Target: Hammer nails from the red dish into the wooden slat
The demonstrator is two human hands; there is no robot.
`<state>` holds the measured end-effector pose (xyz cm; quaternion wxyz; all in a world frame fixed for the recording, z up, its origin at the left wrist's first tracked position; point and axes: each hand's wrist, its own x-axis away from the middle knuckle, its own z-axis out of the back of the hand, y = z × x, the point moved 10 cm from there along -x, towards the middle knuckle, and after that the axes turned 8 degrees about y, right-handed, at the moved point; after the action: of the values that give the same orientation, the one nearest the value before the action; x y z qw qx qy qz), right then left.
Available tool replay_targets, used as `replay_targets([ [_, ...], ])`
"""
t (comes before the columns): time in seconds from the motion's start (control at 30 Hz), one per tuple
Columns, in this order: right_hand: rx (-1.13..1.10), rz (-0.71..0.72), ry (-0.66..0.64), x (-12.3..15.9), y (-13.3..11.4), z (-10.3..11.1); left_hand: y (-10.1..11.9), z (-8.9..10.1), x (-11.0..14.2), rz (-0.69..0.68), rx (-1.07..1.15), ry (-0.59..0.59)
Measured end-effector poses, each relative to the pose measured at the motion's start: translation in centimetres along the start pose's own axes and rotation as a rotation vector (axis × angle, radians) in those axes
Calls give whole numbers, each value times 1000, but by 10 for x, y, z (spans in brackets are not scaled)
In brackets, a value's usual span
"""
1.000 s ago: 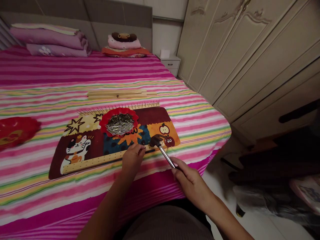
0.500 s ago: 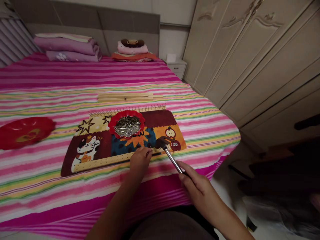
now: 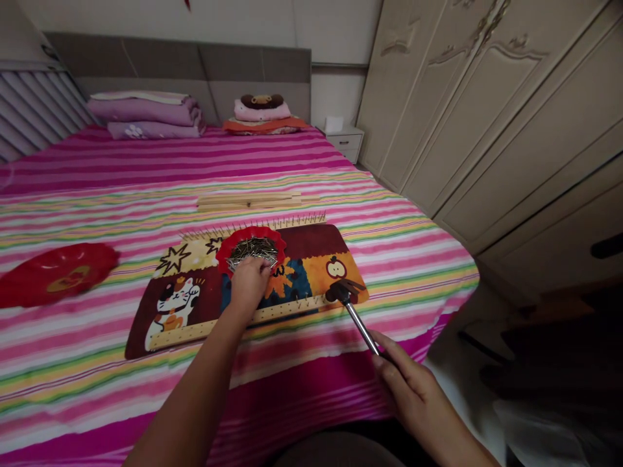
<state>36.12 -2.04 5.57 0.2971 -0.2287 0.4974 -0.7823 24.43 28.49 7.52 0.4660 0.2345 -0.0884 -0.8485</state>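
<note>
My left hand (image 3: 249, 285) is at the near edge of a red scalloped bowl (image 3: 221, 251). Its fingers are curled together over the loose nails (image 3: 256, 246) in the bowl; whatever they pinch is too small to make out. My right hand (image 3: 406, 383) grips a hammer (image 3: 361, 325) by its handle, with the dark head low over the mat's right end. In front of the bowl lies a wooden strip (image 3: 195, 333) with rows of small holes. Several nails stand upright near its right end, close to the hammer head.
Bowl and strip are on a patterned mat (image 3: 139, 327) on a striped bed. Behind the bowl, another strip (image 3: 311, 222) bristles with upright nails. Farther back lie bare wooden strips (image 3: 248, 202). A red tray (image 3: 58, 274) is at left; folded bedding (image 3: 146, 117) sits by the headboard.
My left hand has left the near wooden strip and moved up and left to the nails in the bowl. My right hand has shifted the hammer slightly right. The view has tilted up.
</note>
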Motion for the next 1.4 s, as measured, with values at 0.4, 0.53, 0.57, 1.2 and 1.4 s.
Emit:
replay_targets([
  [0.4, -32, -25, -71, 0, 14, -9, 2, -32, -29, 24, -340, -247],
  [0.53, -29, -4, -50, 1, 13, -8, 3, -29, -26, 12, -323, -249],
  [0.57, -27, -6, -48, 2, 14, -9, 1, -28, -27, 16, -304, -247],
  [1.2, 15, -17, -50, 8, 15, -13, -42, -6, 12, 575, 1121, -168],
  [1.4, -13, 15, -60, 10, 13, -16, -15, -27, 61, 557, 1104, -256],
])
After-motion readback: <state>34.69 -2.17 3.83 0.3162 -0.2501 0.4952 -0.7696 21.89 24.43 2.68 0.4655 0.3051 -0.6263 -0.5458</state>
